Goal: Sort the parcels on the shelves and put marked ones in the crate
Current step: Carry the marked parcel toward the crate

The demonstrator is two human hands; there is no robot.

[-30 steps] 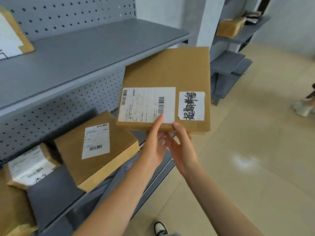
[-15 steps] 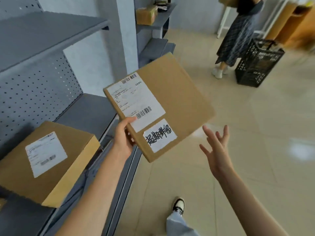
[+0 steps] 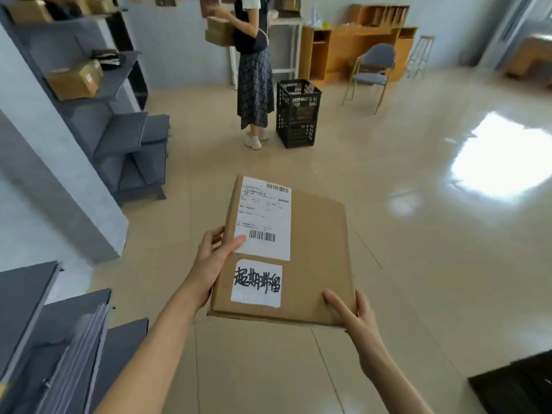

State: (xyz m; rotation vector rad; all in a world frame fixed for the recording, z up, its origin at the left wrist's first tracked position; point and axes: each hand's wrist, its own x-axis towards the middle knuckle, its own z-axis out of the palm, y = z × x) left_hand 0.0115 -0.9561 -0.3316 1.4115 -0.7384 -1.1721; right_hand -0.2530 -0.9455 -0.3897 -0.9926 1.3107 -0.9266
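parcel (image 3: 313, 252) sits flat between both of my hands, out over the tiled floor (image 3: 418, 234). my left hand (image 3: 209, 264) grips its left edge, thumb on the shipping label (image 3: 265, 218). my right hand (image 3: 354, 316) pinches the near right corner. a handwritten sticker (image 3: 257, 282) faces up. the black crate (image 3: 298, 113) stands well apart, beside another person (image 3: 254, 70).
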